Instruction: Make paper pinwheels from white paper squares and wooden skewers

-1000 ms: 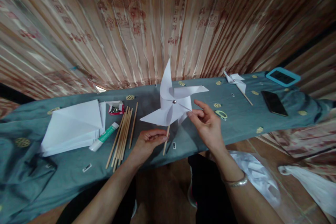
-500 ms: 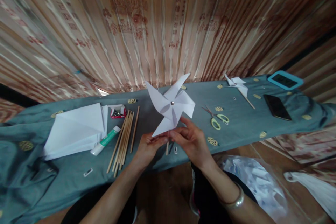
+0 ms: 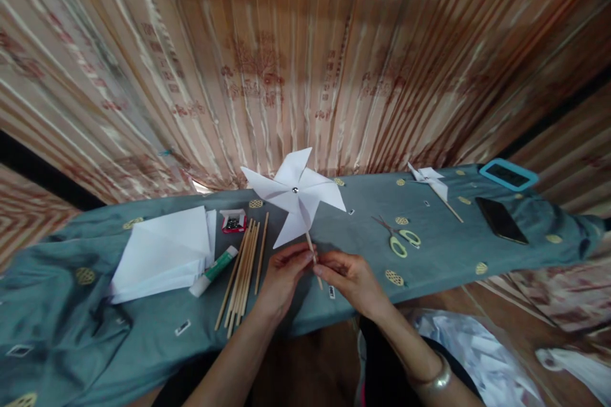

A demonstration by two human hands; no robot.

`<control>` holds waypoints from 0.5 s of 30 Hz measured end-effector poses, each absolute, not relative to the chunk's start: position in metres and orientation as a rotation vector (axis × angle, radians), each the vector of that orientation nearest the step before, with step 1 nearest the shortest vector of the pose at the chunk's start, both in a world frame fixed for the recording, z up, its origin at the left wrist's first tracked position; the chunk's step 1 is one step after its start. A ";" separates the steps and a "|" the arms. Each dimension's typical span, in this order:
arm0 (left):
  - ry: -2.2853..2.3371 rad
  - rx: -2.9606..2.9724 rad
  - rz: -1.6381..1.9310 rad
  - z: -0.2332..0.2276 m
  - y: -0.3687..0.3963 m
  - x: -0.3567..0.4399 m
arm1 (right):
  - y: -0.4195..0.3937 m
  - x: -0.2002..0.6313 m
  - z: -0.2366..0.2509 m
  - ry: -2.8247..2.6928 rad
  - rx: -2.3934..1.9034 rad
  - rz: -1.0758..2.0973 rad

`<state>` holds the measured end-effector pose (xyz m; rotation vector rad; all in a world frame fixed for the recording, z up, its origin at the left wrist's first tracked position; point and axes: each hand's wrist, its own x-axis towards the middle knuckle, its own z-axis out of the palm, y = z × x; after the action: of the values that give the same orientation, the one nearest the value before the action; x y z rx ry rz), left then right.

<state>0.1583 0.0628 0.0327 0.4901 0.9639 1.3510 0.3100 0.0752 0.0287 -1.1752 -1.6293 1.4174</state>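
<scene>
A white paper pinwheel [image 3: 305, 194] with a silver pin at its centre stands up in front of me on a thin wooden stick. My left hand [image 3: 285, 273] pinches that stick below the blades. From the other side, my right hand [image 3: 351, 276] closes its fingertips on the same stick, slightly lower. The stick's bottom end pokes out beneath the fingers. Left of my hands lie several loose wooden sticks [image 3: 244, 273], a green and white glue stick [image 3: 214, 271] and a small red box of pins [image 3: 233, 221].
A stack of white paper [image 3: 162, 248] lies on the left of the cloth-covered table [image 3: 353, 238]. Rightward are scissors [image 3: 401, 238], another pinwheel [image 3: 433, 179], a phone [image 3: 501, 219] and a blue-framed device [image 3: 508, 174]. A plastic bag of paper scraps [image 3: 477, 350] sits on the floor.
The pinwheel's blades have turned and its head has shifted left, showing more stick. My right hand has slid lower, its raised finger now down by the stick. The camera view has shifted.
</scene>
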 end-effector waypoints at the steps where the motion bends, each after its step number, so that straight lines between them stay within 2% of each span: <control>1: 0.951 0.476 1.358 0.034 0.063 0.158 | 0.075 0.307 0.027 -1.567 -1.167 1.455; 8: 0.907 0.438 1.394 0.033 0.060 0.165 | 0.067 0.305 0.025 -1.512 -1.225 1.383; 15: 0.920 0.461 1.363 0.023 0.058 0.184 | 0.058 0.325 0.019 -1.590 -1.365 1.121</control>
<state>0.1843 0.0576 0.0233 0.4611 0.9203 1.3631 0.3246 0.0581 0.0190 -1.3654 -1.5899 1.1205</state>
